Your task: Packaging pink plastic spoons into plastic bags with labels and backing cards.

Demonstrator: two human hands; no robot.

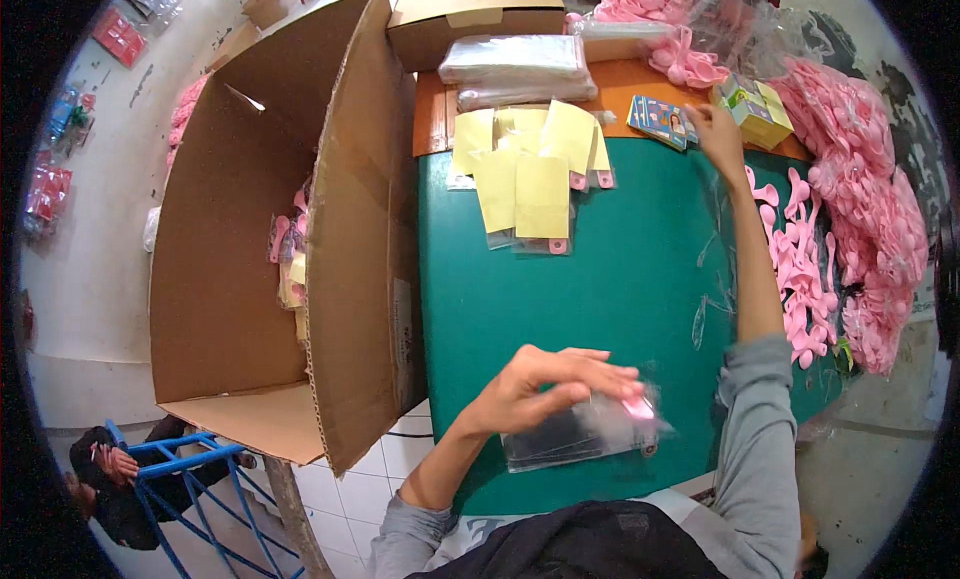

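Observation:
My left hand (545,387) is stretched out over clear plastic bags (560,441) near the table's front edge, its fingers extended and resting on nothing firmly gripped. Beneath its fingertips a pink item (638,408) shows, blurred, in or on a bag. Far to the right, my right hand (716,139) pinches at the right end of a small stack of blue printed cards (655,119). Beside that hand stands a yellow-and-green pile of cards (752,114). Yellow cards (543,199) in clear bags with pink handle ends lie overlapping at the back left of the table.
A tall open cardboard box (235,229) stands left of the green table (590,299), bagged pink items inside. Clear bag stacks (515,64) lie at the back. Pink spoons (800,264) and a large wrapped pink heap (865,199) line the right. Another person (120,469) is at lower left.

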